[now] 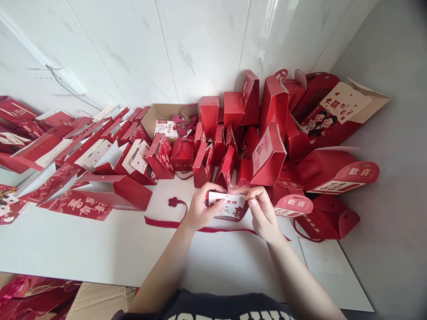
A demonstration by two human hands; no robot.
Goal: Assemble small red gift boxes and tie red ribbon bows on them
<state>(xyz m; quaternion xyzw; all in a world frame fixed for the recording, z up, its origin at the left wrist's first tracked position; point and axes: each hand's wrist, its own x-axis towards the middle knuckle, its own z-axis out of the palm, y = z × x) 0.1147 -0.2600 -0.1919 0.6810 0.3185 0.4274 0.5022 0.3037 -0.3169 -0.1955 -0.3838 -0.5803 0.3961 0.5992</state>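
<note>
A small red gift box (228, 207) with a white printed panel is held over the white table (100, 249), in front of me. My left hand (200, 208) grips its left side with curled fingers. Pinching its upper right edge is my right hand (263, 211). A long red ribbon (167, 220) with a flower-shaped end lies on the table beneath the box and trails left and right.
Many red gift boxes (270, 151) are piled against the white tiled wall behind. Flat and half-folded red boxes (110, 191) cover the table's left side. An open brown carton (167, 120) holds cards and red ties. Grey floor (393, 213) lies right.
</note>
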